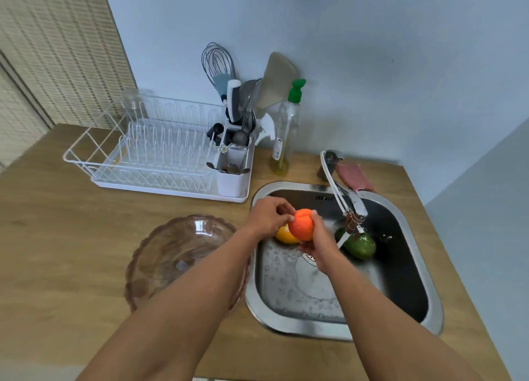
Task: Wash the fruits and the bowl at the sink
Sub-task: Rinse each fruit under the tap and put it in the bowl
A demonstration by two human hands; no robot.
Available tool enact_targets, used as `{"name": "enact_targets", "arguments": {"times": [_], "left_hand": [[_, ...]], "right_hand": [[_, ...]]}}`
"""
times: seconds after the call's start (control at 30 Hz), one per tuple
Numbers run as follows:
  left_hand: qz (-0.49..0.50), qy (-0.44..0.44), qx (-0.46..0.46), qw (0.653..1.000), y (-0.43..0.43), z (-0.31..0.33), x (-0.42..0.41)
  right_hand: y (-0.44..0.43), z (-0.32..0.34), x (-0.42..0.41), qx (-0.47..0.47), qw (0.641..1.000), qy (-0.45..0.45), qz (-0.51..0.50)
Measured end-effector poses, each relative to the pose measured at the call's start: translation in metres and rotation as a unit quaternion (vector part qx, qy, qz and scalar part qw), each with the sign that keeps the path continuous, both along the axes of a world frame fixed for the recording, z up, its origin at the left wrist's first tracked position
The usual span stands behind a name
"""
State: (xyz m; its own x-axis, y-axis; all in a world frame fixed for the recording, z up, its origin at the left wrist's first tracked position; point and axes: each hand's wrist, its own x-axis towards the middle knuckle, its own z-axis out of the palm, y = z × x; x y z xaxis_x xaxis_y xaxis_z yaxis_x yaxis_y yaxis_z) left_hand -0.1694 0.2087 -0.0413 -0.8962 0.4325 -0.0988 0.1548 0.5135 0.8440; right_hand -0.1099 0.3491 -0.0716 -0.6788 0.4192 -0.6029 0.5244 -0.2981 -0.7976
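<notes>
Risk: slip from wet fingers, drop onto yellow fruit (283, 236) or green fruit (359, 244) in sink (433, 300); cause, slick skin beside running tap (353, 206).
Item: orange fruit (302, 227), held above basin, just left of the stream.
Grip: cupped from below by right hand (317, 250), pinched at top by left hand (267, 216).
Look: round, bright, dimpled crown; possibly wet, hard to tell.
Bowl (183, 254): on counter, beside sink.

Left grip (267, 219) and right grip (317, 250) held close together out front, fingers curled.
</notes>
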Motion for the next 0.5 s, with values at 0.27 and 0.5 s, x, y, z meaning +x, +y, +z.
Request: {"name": "enact_targets", "arguments": {"times": [0.27,0.5], "left_hand": [[-0.004,-0.121,0.070,0.990,-0.045,0.018,-0.001],[0.048,-0.109,0.025,0.993,-0.133,0.037,-0.001]], "right_hand": [[-0.035,0.026,-0.021,0.121,0.985,0.107,0.063],[-0.097,0.024,-0.023,0.095,0.962,0.158,0.202]]}}
